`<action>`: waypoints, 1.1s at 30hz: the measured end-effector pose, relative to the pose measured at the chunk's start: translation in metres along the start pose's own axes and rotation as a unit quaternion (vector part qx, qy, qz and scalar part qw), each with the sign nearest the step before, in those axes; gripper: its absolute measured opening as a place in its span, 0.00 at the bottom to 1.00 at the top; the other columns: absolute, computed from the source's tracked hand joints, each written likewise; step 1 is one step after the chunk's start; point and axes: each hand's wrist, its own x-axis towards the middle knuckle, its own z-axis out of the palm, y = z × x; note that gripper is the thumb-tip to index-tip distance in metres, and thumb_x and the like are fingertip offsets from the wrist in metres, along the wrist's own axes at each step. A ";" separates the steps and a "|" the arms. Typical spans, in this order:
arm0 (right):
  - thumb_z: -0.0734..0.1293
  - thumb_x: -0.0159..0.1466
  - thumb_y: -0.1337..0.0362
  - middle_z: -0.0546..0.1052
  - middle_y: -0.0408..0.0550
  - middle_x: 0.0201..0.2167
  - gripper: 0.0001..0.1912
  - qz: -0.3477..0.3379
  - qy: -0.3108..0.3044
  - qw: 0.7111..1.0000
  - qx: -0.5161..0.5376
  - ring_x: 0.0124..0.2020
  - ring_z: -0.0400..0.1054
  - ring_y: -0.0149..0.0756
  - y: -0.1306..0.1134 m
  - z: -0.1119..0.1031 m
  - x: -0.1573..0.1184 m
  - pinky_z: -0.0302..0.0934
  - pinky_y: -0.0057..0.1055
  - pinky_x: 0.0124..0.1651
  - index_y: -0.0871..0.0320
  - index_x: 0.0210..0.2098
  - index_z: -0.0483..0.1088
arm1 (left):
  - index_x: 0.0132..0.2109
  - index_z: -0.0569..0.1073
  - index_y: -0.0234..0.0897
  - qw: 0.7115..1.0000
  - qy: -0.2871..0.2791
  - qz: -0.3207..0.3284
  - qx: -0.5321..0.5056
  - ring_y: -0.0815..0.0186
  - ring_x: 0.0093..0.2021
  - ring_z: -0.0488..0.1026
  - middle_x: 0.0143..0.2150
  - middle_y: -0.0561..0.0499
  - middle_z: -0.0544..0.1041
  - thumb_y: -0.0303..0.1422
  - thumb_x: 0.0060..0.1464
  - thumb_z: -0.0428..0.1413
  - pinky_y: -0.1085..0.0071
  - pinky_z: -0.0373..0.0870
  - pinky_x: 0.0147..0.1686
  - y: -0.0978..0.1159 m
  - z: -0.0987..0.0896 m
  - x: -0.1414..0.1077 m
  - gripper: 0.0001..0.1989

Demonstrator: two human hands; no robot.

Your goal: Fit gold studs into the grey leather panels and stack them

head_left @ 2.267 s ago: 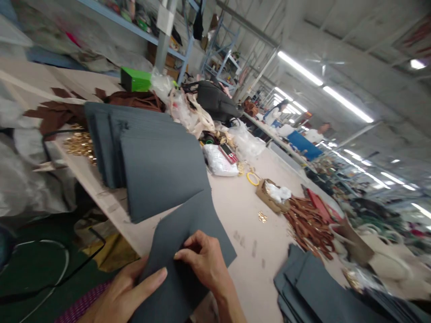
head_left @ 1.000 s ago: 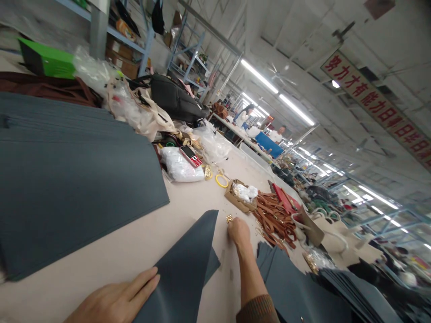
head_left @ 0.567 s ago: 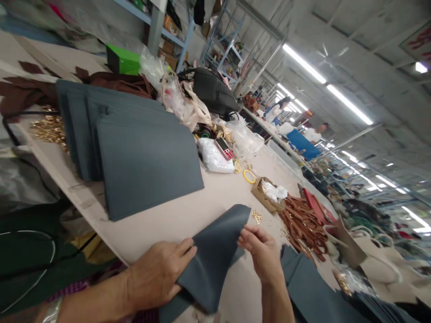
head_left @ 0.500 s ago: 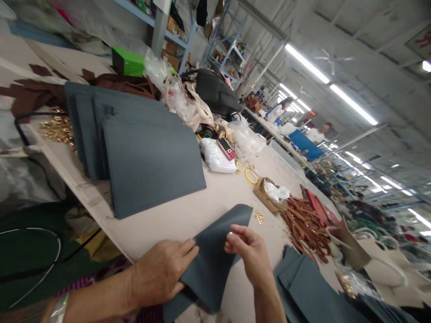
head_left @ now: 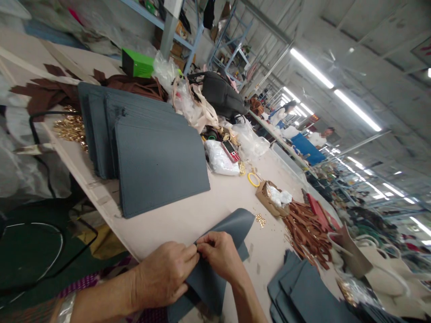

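Note:
A dark blue-grey sheet (head_left: 210, 287) lies curled over near the table's front edge. My left hand (head_left: 164, 273) is closed on its left edge, fingers pinching the material. My right hand (head_left: 220, 253) is closed too, its thumb and fingertips pressed together right beside the left fingertips, over the sheet. Whatever is between the right fingertips is too small to make out. A few small gold metal pieces (head_left: 260, 220) lie on the table just past the sheet's far corner.
A big stack of blue-grey sheets (head_left: 163, 166) stands left, more sheets (head_left: 303, 287) lie right. Beyond are a cardboard box (head_left: 267, 199), brown straps (head_left: 305, 229), a red phone (head_left: 230, 151), yellow tape (head_left: 253, 180), gold hardware (head_left: 72, 128) and a black bag (head_left: 222, 94). People are far off.
My right hand has moved left and down, from above the sheet to beside my left fingertips. My left hand keeps its hold. The view has shifted slightly.

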 end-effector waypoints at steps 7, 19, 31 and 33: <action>0.68 0.51 0.70 0.72 0.40 0.17 0.04 0.087 -0.023 0.995 -0.031 0.20 0.66 0.28 -0.003 -0.001 0.011 0.57 0.21 0.22 0.59 0.22 0.75 | 0.54 0.70 0.35 1.000 0.009 -0.001 0.000 0.52 0.44 0.74 0.48 0.44 0.76 0.27 0.50 0.54 0.53 0.75 0.43 0.000 0.001 -0.001 0.21; 0.73 0.51 0.71 0.68 0.37 0.12 0.09 0.228 -0.131 0.964 -0.033 0.17 0.65 0.28 -0.030 -0.017 0.035 0.62 0.21 0.22 0.59 0.19 0.70 | 0.54 0.73 0.38 0.996 0.071 0.034 0.037 0.50 0.47 0.77 0.53 0.40 0.76 0.21 0.51 0.49 0.56 0.77 0.42 -0.013 0.022 -0.002 0.23; 0.71 0.54 0.68 0.71 0.59 0.55 0.31 0.047 0.403 0.913 -0.054 0.58 0.63 0.52 0.029 -0.001 -0.052 0.57 0.47 0.61 0.61 0.58 0.66 | 0.54 0.74 0.47 0.991 0.134 0.021 -0.006 0.54 0.46 0.78 0.54 0.47 0.77 0.25 0.50 0.49 0.60 0.76 0.47 -0.033 0.043 -0.001 0.25; 0.70 0.53 0.69 0.73 0.55 0.54 0.35 0.046 0.376 0.924 0.052 0.55 0.67 0.48 0.033 0.000 -0.058 0.62 0.42 0.57 0.60 0.60 0.64 | 0.54 0.74 0.48 0.989 0.149 0.012 -0.018 0.55 0.44 0.79 0.54 0.48 0.76 0.26 0.49 0.50 0.61 0.76 0.47 -0.034 0.046 0.000 0.25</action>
